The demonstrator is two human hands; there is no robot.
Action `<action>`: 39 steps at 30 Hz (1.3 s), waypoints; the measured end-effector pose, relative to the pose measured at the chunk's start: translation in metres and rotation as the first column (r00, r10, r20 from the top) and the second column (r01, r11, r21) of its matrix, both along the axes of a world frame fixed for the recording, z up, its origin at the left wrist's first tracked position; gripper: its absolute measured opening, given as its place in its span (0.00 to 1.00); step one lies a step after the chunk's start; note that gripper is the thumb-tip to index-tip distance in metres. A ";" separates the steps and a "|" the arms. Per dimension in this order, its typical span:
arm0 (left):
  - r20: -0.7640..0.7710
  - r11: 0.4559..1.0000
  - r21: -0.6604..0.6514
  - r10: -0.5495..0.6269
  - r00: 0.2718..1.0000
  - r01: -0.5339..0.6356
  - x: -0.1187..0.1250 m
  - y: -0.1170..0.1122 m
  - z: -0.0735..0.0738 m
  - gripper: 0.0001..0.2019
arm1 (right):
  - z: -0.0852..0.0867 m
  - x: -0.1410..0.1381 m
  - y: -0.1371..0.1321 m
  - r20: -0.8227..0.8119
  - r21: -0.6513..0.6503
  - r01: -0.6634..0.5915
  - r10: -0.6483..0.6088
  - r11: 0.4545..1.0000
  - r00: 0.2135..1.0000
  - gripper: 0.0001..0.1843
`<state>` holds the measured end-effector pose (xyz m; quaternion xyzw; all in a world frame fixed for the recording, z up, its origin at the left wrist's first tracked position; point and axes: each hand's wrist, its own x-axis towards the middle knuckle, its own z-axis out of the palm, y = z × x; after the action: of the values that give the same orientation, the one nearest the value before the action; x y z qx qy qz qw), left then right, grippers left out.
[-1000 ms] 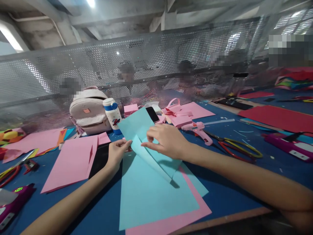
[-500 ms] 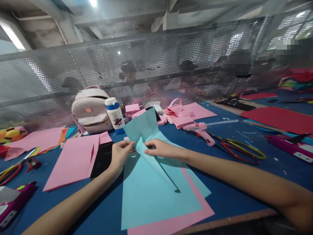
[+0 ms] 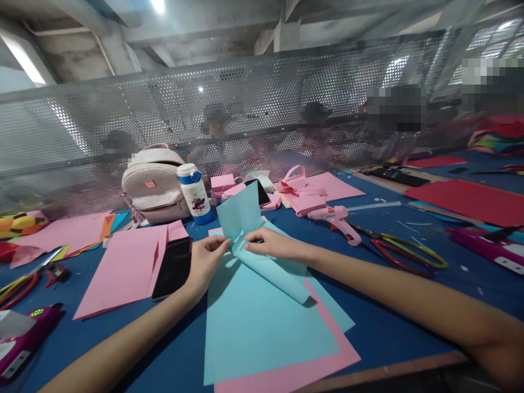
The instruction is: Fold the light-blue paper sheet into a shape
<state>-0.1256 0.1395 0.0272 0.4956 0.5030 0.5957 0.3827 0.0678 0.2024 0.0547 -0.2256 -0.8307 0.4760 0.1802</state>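
Observation:
A light-blue sheet of paper [image 3: 239, 207] is bent and creased between my two hands, one part standing up and a flap curling down toward the right. My left hand [image 3: 208, 255] pinches its left edge between thumb and fingers. My right hand [image 3: 272, 243] grips the crease from the right, fingers curled. Beneath lie a flat light-blue sheet [image 3: 262, 333] and a pink sheet [image 3: 331, 365] showing along its right and lower edges. A black phone [image 3: 172, 270] rests just left of my left hand, partly over a folded pink paper [image 3: 118, 267].
A pink glue gun [image 3: 338, 219] and scissors [image 3: 409, 251] lie to the right. Behind stand a white bottle [image 3: 194, 199] and a pale backpack [image 3: 153, 185]. Purple power strips [image 3: 487, 245] sit at the sides. A perforated metal screen [image 3: 254, 98] runs across the back, people beyond it.
The blue sheet has turned between my hands: its flap now curls over, broader and rounder, toward the lower right. The upright part has shifted slightly. Both hands keep their hold.

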 end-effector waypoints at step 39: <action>-0.413 0.971 0.154 -0.107 0.904 0.185 0.007 -0.016 -0.002 0.16 | 0.023 0.004 -0.007 0.075 0.334 0.042 -0.071 0.942 0.995 0.18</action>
<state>-0.1181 0.1237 0.0254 0.6778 0.4733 0.4958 0.2658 0.0721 0.1951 0.0778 -0.2359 -0.8993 0.3136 0.1933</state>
